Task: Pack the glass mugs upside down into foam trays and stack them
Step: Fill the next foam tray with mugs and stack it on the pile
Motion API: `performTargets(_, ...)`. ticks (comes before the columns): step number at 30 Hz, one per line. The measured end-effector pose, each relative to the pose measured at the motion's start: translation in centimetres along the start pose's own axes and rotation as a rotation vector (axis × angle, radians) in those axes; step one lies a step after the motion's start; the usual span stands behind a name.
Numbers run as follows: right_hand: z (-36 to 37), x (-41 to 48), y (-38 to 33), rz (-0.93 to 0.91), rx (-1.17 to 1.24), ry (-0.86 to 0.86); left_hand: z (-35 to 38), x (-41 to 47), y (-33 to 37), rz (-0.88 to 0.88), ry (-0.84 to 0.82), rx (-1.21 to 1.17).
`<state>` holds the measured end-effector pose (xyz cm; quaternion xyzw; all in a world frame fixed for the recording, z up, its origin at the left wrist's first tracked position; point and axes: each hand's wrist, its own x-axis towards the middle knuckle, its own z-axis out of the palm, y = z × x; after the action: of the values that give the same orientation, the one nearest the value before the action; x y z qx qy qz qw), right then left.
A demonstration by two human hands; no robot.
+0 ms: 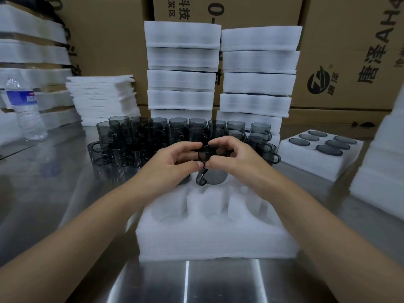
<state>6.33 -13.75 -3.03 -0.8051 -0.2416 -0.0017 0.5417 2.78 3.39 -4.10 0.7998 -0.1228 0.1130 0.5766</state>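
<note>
Mug (211, 172) of smoky grey glass is held upside down at the far middle pocket of the foam tray (218, 239), its handle turned toward the near left; how deep it sits in the pocket cannot be told. Its upturned base is pinched from both sides: by the curled fingers and thumb of the left hand (175, 162) and by those of the right hand (237, 158), the two thumbs nearly meeting at the near side of the glass. The tray lies at the near edge of the steel bench (56, 193), and its three near pockets are seen bare.

Just behind the hands, a crowd of loose mugs (153, 136) is stacked two high near the middle of the bench. Toward the right edge a filled tray (314, 167) is set, six dark round bases showing in it. At the far edge two tall stacks of foam trays (183, 79) are placed side by side, with a pile of flat foam sheets (102, 99) to their left. A water bottle (27, 112) stands toward the far left corner, and cardboard boxes (349, 51) are ranged behind everything.
</note>
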Motion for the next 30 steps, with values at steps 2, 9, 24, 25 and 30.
performTargets(2,0.07,-0.09,-0.12,0.000,-0.021,-0.016,0.03,-0.09,0.15,-0.008,0.001,0.011)
performTargets(9,-0.07,0.00,-0.04,0.048,-0.050,-0.080,0.10,-0.30,0.42,0.009,0.000,0.044)
performTargets(24,0.16,-0.20,0.08,0.064,-0.316,0.034,0.04,-0.62,0.18,0.052,-0.106,0.374)
performTargets(25,0.18,-0.18,0.04,0.059,-0.373,0.034,0.11,-0.73,0.23,0.069,-0.125,0.419)
performTargets(30,-0.23,0.32,0.04,0.078,-0.412,0.112,0.24,-0.67,0.02,0.081,-0.124,0.470)
